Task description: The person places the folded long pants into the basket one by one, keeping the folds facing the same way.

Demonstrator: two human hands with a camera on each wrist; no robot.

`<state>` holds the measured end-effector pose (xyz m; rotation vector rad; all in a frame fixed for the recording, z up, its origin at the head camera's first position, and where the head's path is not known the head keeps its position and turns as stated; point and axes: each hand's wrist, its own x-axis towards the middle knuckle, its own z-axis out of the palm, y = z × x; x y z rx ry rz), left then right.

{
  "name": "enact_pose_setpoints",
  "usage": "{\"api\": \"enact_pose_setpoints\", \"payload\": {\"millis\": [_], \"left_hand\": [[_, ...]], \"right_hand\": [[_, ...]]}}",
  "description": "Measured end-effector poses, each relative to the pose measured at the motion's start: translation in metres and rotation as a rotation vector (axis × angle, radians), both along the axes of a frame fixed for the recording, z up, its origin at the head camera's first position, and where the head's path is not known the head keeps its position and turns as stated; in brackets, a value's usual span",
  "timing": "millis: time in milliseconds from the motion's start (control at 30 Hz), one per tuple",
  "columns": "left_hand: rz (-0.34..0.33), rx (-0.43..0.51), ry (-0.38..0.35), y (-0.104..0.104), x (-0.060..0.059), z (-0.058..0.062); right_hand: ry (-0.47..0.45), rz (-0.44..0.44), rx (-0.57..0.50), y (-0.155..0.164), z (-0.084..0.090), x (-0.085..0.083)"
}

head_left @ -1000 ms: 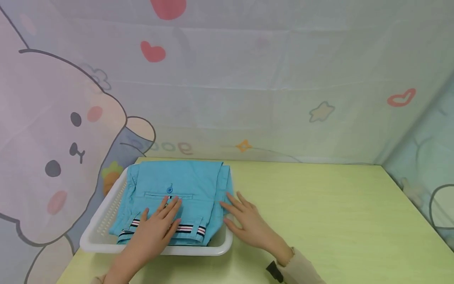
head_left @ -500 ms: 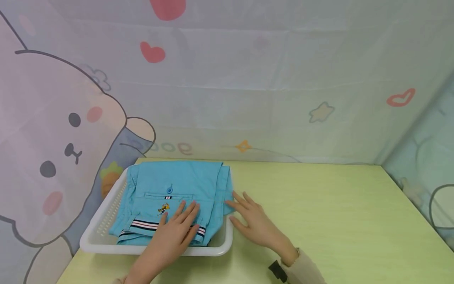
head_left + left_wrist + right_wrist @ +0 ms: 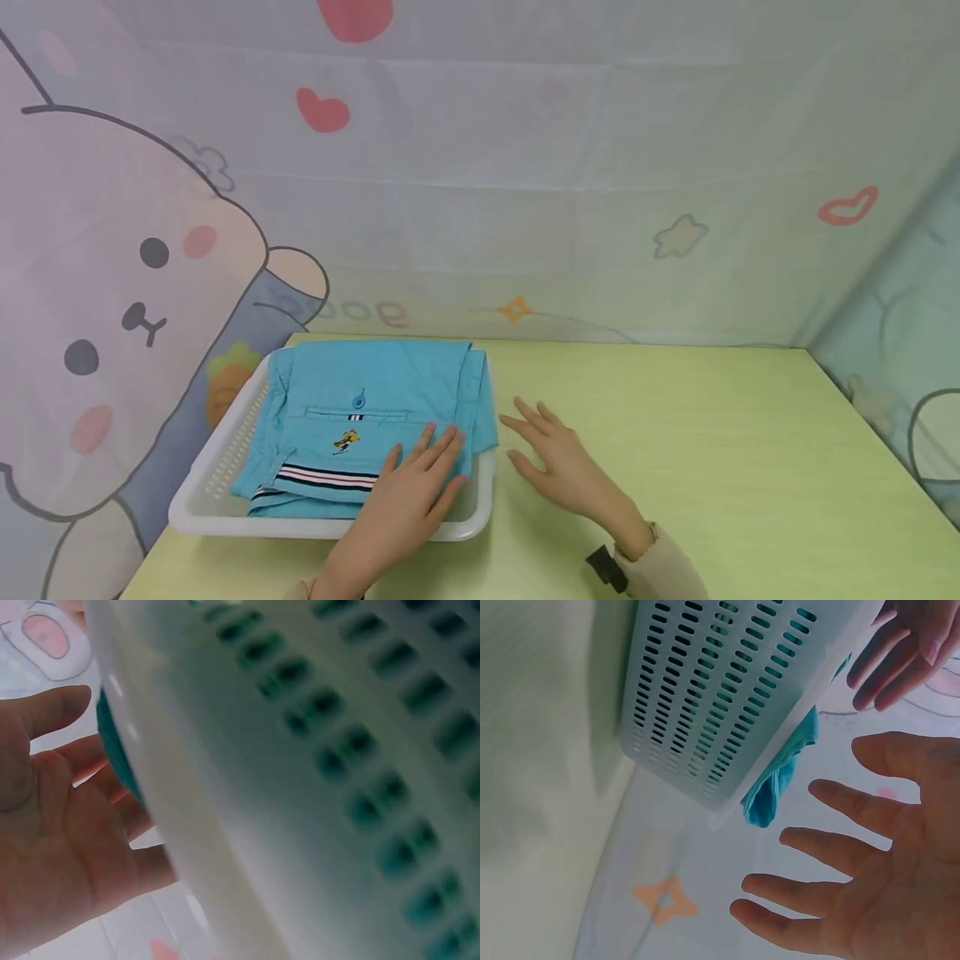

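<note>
Filling most of the left wrist view, the blurred slotted wall of the white basket hides nearly all of the blue garment there; only a dark teal sliver shows beside the palm. In the head view the garment lies folded inside the basket at the table's left end, its near right corner covered by the left hand, and its right edge hangs over the rim, as the right wrist view shows. The left hand rests flat with straight fingers on the cloth's right side, gripping nothing. The right hand is spread wide, fingers apart, just beside the basket's right wall and holding nothing; whether it touches the table is hard to tell. Compared with half a second ago, the left hand has slid rightward across the garment, uncovering the striped band and small embroidered figure, and the right hand has drawn away from the garment's edge. A cartoon-printed curtain stands behind the table.
</note>
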<state>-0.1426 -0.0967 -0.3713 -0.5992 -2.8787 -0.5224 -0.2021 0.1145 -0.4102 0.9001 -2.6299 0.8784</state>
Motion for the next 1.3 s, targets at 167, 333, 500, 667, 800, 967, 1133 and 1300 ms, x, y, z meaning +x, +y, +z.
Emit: {"api": "enact_pose_setpoints", "payload": {"millis": [167,333,500,667,800,967,1133,1300], "left_hand": [[-0.045,0.009,0.007,0.014,-0.002,-0.001],[-0.075,0.004,-0.011,0.025,-0.004,-0.002],[-0.093,-0.019,-0.036,0.039,-0.005,-0.003],[-0.11,-0.042,-0.061,0.055,-0.007,-0.005],[-0.128,-0.068,-0.04,0.065,-0.01,-0.006],[-0.135,-0.072,0.002,0.075,-0.016,-0.004],[-0.131,-0.056,0.021,0.089,-0.022,0.0],[-0.144,-0.016,0.008,0.1,-0.028,0.003]], "right_hand": [[0.0,-0.004,0.0,0.006,-0.002,0.0],[-0.017,-0.014,-0.002,0.011,-0.004,0.0],[-0.023,-0.04,0.003,0.017,-0.006,-0.001],[-0.012,-0.051,0.004,0.023,-0.007,-0.001],[-0.007,-0.065,0.008,0.028,-0.009,-0.002],[0.002,-0.095,0.015,0.036,-0.011,-0.006],[0.019,-0.142,0.03,0.043,-0.01,-0.011],[0.015,-0.185,0.047,0.049,-0.009,-0.016]]}}
